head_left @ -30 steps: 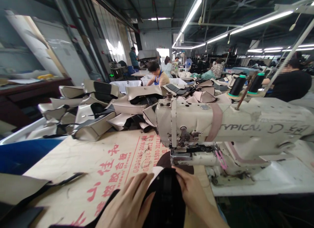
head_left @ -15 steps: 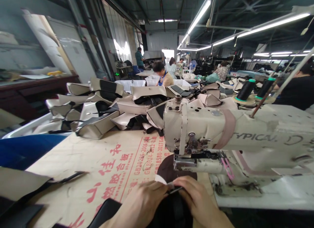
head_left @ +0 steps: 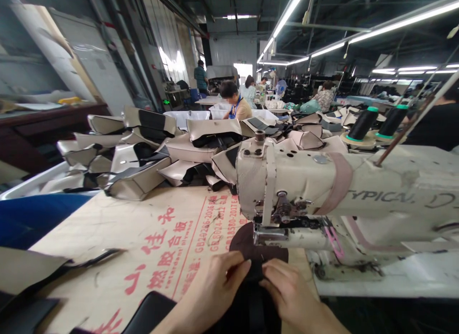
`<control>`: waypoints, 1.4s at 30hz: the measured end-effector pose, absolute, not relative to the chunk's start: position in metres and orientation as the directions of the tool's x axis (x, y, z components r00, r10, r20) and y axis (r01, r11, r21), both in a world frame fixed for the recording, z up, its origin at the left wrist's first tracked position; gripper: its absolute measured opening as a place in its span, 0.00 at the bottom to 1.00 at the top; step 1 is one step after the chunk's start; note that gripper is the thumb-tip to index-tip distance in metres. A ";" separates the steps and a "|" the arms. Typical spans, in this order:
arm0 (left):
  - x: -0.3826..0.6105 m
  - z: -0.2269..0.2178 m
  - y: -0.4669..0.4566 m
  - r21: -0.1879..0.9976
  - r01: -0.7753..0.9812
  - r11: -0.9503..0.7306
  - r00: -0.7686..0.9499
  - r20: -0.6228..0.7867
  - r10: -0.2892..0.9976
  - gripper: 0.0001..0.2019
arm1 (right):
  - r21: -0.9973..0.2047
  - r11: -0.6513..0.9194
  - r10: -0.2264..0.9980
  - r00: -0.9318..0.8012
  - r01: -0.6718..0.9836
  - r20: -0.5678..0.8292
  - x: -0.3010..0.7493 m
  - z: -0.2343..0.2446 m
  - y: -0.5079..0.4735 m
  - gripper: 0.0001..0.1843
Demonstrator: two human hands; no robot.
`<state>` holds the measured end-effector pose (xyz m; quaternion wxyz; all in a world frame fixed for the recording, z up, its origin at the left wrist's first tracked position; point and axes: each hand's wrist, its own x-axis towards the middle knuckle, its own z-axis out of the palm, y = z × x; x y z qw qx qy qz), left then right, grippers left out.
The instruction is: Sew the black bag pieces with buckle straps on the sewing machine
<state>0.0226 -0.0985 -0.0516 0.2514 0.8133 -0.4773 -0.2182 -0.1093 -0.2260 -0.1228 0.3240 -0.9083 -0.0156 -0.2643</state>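
Observation:
Both my hands are at a dark piece of material (head_left: 247,305), black near me, lying below the sewing machine's (head_left: 283,181) needle area. My left hand (head_left: 215,288) has thumb and index finger pinched together at its left edge. Opposite it, my right hand (head_left: 289,288) pinches the right edge with curled fingers. Farther in, a dark brown rounded panel (head_left: 244,240) reaches toward the machine's metal arm end (head_left: 270,234). Whether the brown panel and the black material are one piece, I cannot tell.
A printed plywood board (head_left: 136,238) covers the table on the left. Beige and black bag pieces (head_left: 143,178) are heaped behind it. Thread cones (head_left: 363,123) stand on the right. A co-worker (head_left: 236,104) sits beyond the heap; others work farther back.
My hands have moved slightly apart, and the pale strip that showed between the fingers is out of sight. The whole view has shifted a little.

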 end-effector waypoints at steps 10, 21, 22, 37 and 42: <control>0.047 -0.069 -0.103 0.755 -0.384 -0.531 0.387 -0.390 -0.835 0.20 | -0.695 -0.716 -0.263 0.892 0.075 0.368 -0.108 -0.112 -0.223 0.16; 0.030 -0.053 -0.087 0.749 -0.517 -0.415 0.502 -0.127 -0.856 0.12 | -0.573 -0.806 -0.094 0.923 0.150 0.374 -0.099 -0.098 -0.226 0.09; 0.027 -0.053 -0.081 0.726 -0.580 -0.370 0.490 -0.053 -0.870 0.12 | -0.588 -0.796 -0.106 0.921 0.147 0.374 -0.099 -0.099 -0.226 0.09; 0.020 -0.067 -0.074 0.360 -0.911 -0.201 0.250 0.093 -0.964 0.14 | -0.496 -0.859 -0.087 0.920 0.125 0.383 -0.098 -0.104 -0.225 0.15; 0.024 -0.057 -0.084 0.459 -0.856 -0.239 0.299 0.061 -0.952 0.13 | -0.475 -0.871 -0.057 0.934 0.126 0.353 -0.095 -0.102 -0.230 0.10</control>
